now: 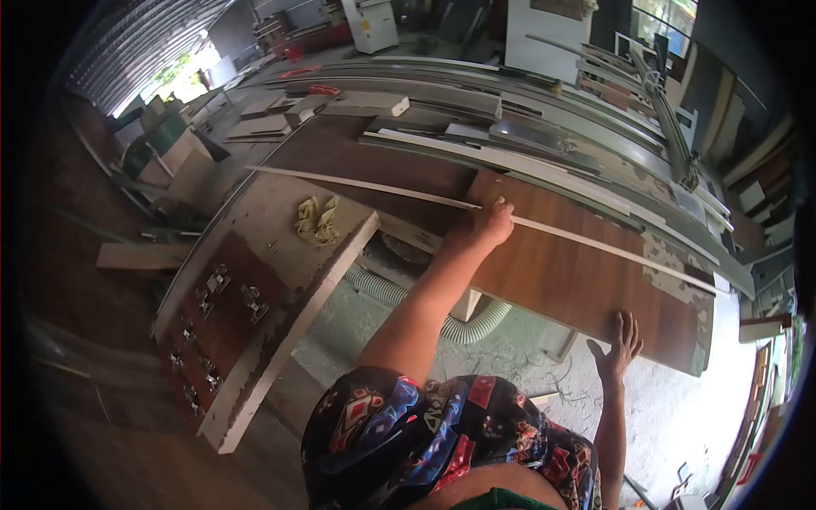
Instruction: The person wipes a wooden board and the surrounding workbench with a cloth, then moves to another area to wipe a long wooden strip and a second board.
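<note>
A long, thin pale wooden strip (595,244) lies slantwise over the brown wood-grain board (552,280). My left hand (493,223) is closed around it near its middle, with the arm stretched forward. Out to the side, my right hand (617,347) has its fingers spread at the board's near edge and holds nothing. The strip's far left end reaches past a dark brown panel, and its right end passes over a patch of peeled surface on the board.
At left, a worn bench top (272,204) carries a crumpled yellowish cloth (316,221) and several metal hinges (253,302). Beneath runs a ribbed grey hose (378,287). Stacked long boards (544,166) lie behind the strip. A white cabinet (371,25) stands farther back.
</note>
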The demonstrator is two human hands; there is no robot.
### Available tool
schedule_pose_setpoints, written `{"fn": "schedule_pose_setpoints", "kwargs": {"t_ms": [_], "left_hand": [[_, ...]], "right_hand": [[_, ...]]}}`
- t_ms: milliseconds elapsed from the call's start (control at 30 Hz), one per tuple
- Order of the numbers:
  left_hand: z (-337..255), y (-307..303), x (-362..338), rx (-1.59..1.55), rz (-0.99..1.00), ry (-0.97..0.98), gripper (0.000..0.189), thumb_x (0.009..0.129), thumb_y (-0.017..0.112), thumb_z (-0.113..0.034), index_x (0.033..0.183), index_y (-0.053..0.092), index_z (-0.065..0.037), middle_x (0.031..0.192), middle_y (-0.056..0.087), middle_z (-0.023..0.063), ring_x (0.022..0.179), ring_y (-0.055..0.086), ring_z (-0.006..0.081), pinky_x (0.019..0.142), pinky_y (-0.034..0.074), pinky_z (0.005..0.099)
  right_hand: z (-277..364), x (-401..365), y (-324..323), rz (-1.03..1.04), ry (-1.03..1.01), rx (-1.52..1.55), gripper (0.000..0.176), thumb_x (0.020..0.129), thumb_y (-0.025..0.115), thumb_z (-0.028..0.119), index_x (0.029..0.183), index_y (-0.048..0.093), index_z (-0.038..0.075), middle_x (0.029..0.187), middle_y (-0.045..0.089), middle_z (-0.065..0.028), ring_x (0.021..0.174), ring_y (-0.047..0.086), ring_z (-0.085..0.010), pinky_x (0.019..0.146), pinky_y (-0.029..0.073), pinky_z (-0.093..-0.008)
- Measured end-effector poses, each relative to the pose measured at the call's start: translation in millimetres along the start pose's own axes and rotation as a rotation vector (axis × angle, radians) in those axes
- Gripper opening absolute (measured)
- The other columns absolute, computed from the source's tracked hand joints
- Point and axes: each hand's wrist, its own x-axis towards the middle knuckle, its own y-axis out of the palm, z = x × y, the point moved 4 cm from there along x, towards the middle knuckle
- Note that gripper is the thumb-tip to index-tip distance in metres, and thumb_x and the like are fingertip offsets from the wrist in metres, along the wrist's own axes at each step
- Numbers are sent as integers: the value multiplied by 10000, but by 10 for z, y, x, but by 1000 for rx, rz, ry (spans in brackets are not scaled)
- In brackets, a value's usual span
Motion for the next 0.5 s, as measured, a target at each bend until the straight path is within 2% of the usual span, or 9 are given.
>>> {"fn": "schedule_pose_setpoints", "kwargs": {"t_ms": [100, 133, 433, 500], "left_hand": [[22, -26, -24, -46, 81, 16, 162, 724, 622, -188, 772, 554, -49, 900, 548, 143, 880, 558, 341, 714, 471, 455], [10, -64, -38, -73, 34, 43, 225, 704, 668, -221, 772, 546, -44, 883, 545, 152, 860, 557, 342, 710, 467, 451], [21, -64, -84, -111, 102, 39, 247, 698, 700, -237, 755, 551, -48, 864, 557, 145, 851, 571, 326, 719, 464, 430], [50, -67, -88, -108, 107, 53, 236, 701, 699, -237, 763, 565, -52, 862, 554, 138, 850, 570, 324, 723, 463, 429]], "right_hand": [[15, -5, 1, 10, 1, 2, 911, 612, 761, 375, 1380, 317, 169, 1437, 285, -100, 1333, 224, -308, 1034, 144, -553], [-7, -5, 21, 17, -19, 5, 919, 614, 754, 393, 1384, 309, 158, 1440, 277, -104, 1336, 216, -308, 1039, 133, -553], [18, -1, -43, 80, 27, 15, 930, 611, 764, 376, 1385, 303, 143, 1436, 284, -91, 1345, 197, -303, 1046, 129, -560], [27, -1, -38, 67, 6, 19, 920, 605, 761, 356, 1375, 310, 135, 1434, 281, -112, 1337, 210, -311, 1040, 136, -565]]}}
